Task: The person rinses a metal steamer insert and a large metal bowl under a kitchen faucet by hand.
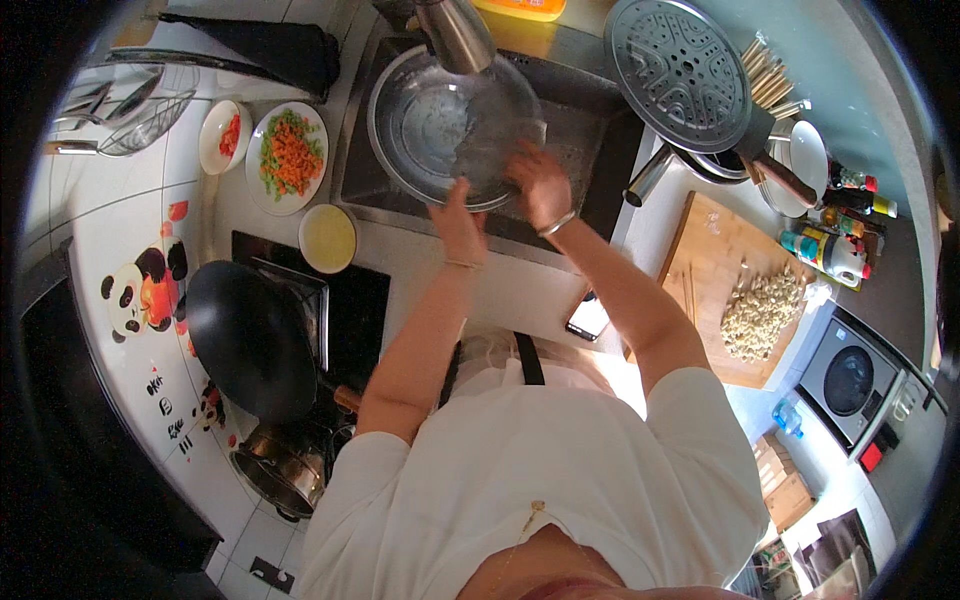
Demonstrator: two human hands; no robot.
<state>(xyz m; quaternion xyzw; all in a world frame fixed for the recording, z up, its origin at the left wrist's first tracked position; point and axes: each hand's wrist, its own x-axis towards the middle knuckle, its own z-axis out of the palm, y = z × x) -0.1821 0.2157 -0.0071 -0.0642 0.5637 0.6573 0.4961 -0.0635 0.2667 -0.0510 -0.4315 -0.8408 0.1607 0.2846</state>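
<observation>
White tiles cover the kitchen worktop (130, 200) around a dark sink (590, 140). Over the sink sits a big metal basin (430, 120) under the faucet (455, 35). The left hand (458, 222) holds the near rim of the basin, fingers closed on it. The right hand (540, 180) lies inside the basin at its right side; whether its fingers grip something I cannot tell. A plate of chopped vegetables (287, 155) stands left of the sink, a black wok (245, 340) nearer.
</observation>
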